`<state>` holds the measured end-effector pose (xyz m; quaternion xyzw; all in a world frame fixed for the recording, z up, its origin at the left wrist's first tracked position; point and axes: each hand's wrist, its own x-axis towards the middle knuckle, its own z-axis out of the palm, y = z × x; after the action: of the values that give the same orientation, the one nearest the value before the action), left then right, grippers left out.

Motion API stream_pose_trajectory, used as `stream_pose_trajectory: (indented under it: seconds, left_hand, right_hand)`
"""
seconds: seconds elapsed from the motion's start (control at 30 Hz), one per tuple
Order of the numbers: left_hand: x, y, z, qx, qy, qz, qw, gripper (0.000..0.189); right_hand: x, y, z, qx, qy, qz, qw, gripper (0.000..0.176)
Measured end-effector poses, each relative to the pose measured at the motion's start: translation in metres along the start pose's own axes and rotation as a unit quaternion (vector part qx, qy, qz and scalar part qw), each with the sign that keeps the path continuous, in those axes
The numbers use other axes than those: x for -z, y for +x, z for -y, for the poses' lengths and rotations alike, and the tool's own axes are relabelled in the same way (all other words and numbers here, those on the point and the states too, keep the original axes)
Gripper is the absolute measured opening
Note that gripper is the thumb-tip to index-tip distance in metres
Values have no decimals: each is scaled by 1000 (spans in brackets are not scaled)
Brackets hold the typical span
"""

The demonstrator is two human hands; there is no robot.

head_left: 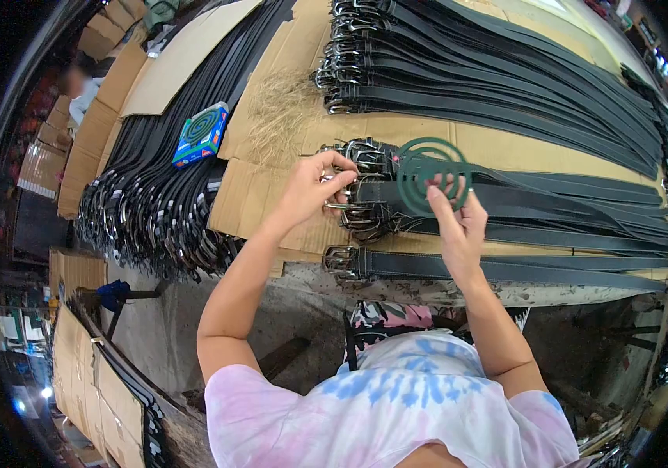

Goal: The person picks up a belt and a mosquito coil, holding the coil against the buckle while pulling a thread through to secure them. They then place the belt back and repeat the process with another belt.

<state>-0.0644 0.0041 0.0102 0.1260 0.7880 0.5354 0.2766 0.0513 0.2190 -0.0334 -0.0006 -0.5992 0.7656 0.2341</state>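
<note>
A green mosquito coil is held up over the belts by my right hand, with the thumb and fingers closed near its middle. A small pinkish spot shows at the coil's left edge. Beside the buckles, my left hand has its thumb and forefinger pinched together. What lies between those fingertips, if anything, is too small to make out. Under both hands lies a bundle of black belts, with metal buckles at the left end.
More black belts lie across the back of the cardboard-covered table, and a single strap group runs along the front edge. A blue mosquito coil box rests on piled belts at left. Straw-like strands lie on cardboard.
</note>
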Motion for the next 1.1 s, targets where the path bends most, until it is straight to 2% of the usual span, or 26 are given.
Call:
stream_pose_trajectory:
  seconds: [0.07, 0.1, 0.13, 0.2, 0.23, 0.3, 0.43, 0.5, 0.53, 0.6, 0.63, 0.7, 1.1]
  left_hand:
    - [3, 8, 9, 21, 17, -2, 1000, 19]
    - [4, 13, 16, 41, 34, -4, 999, 19]
    - [4, 16, 23, 40, 35, -4, 999, 19]
    - [4, 20, 30, -95, 161, -42, 981, 20]
    - [4, 20, 30, -94, 161, -43, 981, 20]
    - [0, 17, 24, -212, 251, -107, 938, 21]
    - [-14, 11, 12, -220, 328, -126, 910, 20]
    - [-20, 11, 12, -355, 374, -167, 840, 17]
    - [-22, 12, 12, -355, 373, -167, 841, 17]
    - [-25, 12, 11, -274, 272, -134, 913, 16]
    - [-26, 11, 9, -273, 273, -133, 913, 16]
    - [-27, 9, 5, -211, 251, -107, 939, 15]
    - [-27, 8, 8, -214, 250, -119, 937, 15]
  right_hand:
    - [-1, 0, -17, -76, 48, 6, 996, 14]
    - [2, 0, -22, -104, 21, 13, 994, 16]
    - [4, -1, -29, -103, 22, 13, 994, 16]
    - [6, -1, -38, -110, 24, 3, 994, 16]
    - [6, -1, -39, -107, 30, 4, 994, 16]
    - [5, -1, -35, -112, 25, 6, 993, 15]
    - [2, -1, -37, -108, 24, -1, 994, 14]
    - [1, -1, -37, -105, 11, 11, 994, 14]
    - [-1, 0, -35, -103, -3, 23, 994, 13]
    - [-3, -1, -29, -93, -26, 26, 995, 14]
    - [-3, 0, -28, -73, -57, 37, 995, 14]
    - [-4, 1, -25, -47, -97, 45, 993, 15]
    - [-4, 2, -26, -22, -149, 58, 987, 17]
